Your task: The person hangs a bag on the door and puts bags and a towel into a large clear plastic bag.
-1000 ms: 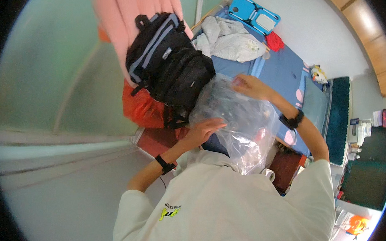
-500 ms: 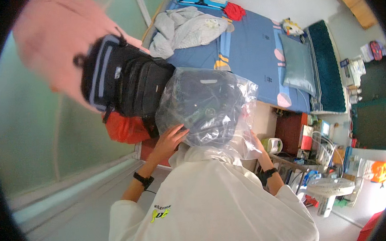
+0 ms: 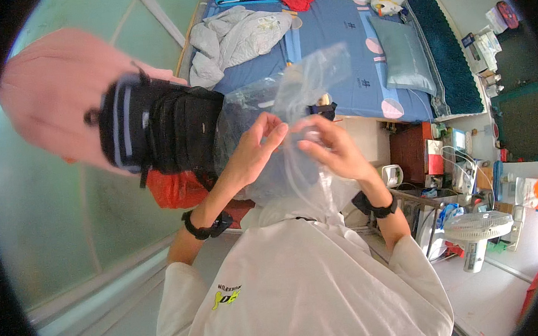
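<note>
A clear plastic bag (image 3: pixel 241 108) lies in front of my chest, around a dark blue-grey item (image 3: pixel 300 172) whose kind I cannot make out. At the bag's upper part, my left hand (image 3: pixel 257 149) pinches the film between thumb and fingers. My right hand (image 3: pixel 337 146) faces it, fingers curled on the same film, a small gap from the left. A loose flap of the bag rises beyond both hands, blurred by motion. Against the bag's left side stands a black backpack (image 3: pixel 183 127). Each wrist wears a black band.
Left of me are a frosted glass panel (image 3: pixel 51 230), a pink cloth cover (image 3: pixel 48 89) and a red bag (image 3: pixel 175 189). Ahead stands a bed (image 3: pixel 329 47) with a grey blanket (image 3: pixel 230 44) and a pillow (image 3: pixel 404 55). A white fan (image 3: pixel 477 226) stands at right.
Both hands have come up from the bag's near sides and met over it. Part of the film is now lifted and gathered between them. The view has shifted slightly.
</note>
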A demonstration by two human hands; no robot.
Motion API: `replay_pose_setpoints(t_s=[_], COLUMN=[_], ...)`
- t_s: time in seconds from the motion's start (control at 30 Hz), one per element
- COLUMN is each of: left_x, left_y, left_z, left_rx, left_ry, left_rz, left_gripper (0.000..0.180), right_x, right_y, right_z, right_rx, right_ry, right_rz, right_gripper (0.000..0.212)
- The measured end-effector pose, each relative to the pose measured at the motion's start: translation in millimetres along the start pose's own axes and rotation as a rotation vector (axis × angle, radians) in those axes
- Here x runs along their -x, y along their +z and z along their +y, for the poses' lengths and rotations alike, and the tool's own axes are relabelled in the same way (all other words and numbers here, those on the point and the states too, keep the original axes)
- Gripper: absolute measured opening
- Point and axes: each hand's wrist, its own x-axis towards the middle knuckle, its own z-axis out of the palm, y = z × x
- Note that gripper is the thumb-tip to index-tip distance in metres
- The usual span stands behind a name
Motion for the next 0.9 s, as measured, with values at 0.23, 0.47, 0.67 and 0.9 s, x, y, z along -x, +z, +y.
replay_pose_setpoints(t_s=[0.23, 0.47, 0.67, 0.9], left_x=[15, 40, 46, 83], left_y=[-30, -44, -62, -129], left_z=[44, 40, 37, 31], left_rx=[-0.149, -0.228, -0.225, 0.126], left_ry=[-0.029, -0.061, -0.035, 0.159], left_rz=[-0.002, 0.075, 0.155, 0.462], left_gripper=[0.03, 0.019, 0.019, 0.02], right_x=[-43, -47, -46, -1], right_y=[44, 52, 42, -23], right_z=[-3, 9, 15, 45], right_rx=[0.127, -0.231, -0.343, -0.204], right_ry=[-0.257, 0.019, -0.012, -0.059], right_rz=[-0.073, -0.107, 0.029, 0.415], right_gripper=[0.032, 0.018, 0.018, 0.019])
